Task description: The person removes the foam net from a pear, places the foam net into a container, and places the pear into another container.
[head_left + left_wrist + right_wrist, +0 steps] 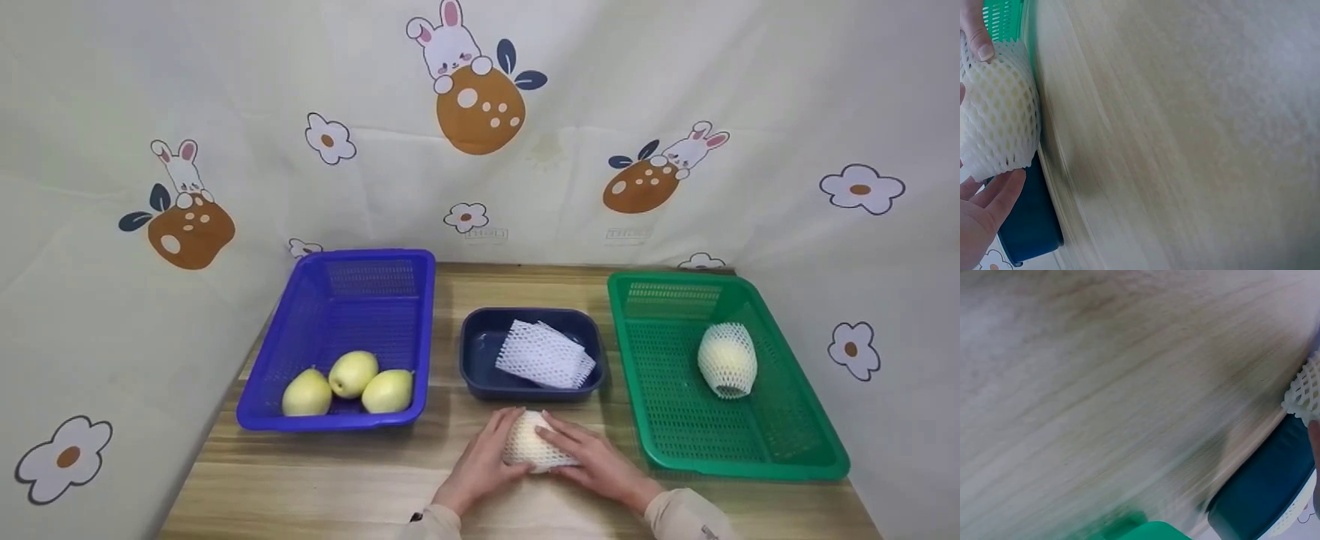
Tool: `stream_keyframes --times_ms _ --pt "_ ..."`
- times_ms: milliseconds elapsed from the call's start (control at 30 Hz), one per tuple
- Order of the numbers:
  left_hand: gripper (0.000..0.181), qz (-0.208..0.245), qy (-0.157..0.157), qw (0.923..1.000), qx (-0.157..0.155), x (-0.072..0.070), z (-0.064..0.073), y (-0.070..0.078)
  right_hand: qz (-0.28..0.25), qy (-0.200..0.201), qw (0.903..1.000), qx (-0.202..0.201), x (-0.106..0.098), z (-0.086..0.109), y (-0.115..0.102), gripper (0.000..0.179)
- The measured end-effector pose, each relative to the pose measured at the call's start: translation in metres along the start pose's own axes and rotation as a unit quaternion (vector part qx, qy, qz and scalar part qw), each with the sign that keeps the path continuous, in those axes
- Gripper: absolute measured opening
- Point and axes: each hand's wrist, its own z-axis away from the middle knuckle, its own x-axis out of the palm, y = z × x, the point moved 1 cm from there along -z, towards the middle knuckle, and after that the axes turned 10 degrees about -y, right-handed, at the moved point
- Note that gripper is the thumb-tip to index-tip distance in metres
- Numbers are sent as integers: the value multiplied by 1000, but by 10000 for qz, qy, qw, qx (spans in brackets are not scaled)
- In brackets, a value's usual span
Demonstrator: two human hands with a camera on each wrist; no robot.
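A pale pear in a white foam net (531, 444) is between my two hands, low over the wooden table. My left hand (484, 459) grips it from the left, and my right hand (600, 463) holds it from the right with the thumb and fingers around the net. In the left wrist view, the netted pear (1002, 118) shows yellowish through the mesh, with left fingertips (1008, 191) at one end. Only the net's edge (1304, 394) and part of a finger (1315, 444) show in the right wrist view.
A blue basket (427, 337) with three bare pears (354, 373) stands on the left. Ahead, a dark blue tub (480, 386) holds flat white foam nets (540, 354). On the right, a green basket (660, 412) contains another netted pear (727, 360). A printed curtain (562, 187) surrounds the table.
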Motion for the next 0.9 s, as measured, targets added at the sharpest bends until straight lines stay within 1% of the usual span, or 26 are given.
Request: stream_keyframes --times_ms 100,200,267,467,567,733,900 --pt "76 37 -19 10000 30 0 1 0 40 275 9994 -204 1 2 0 58" --pt "76 35 -98 9999 32 0 1 1 33 332 9992 -215 1 4 0 59" --pt "76 26 -159 9999 -1 0 1 1 51 259 9995 -146 1 4 0 62" --pt "74 -76 -213 9997 -65 2 -1 1 38 -264 9993 252 1 -1 -3 76" --pt "74 -164 -192 9997 -4 2 -1 1 -58 -430 9983 387 2 -4 -4 77" --pt "74 -221 -194 9996 24 3 -1 2 -191 -529 9972 490 3 -5 -5 70" --pt "75 -136 -240 9996 14 3 -1 4 -178 -405 9983 378 2 -2 -4 64"
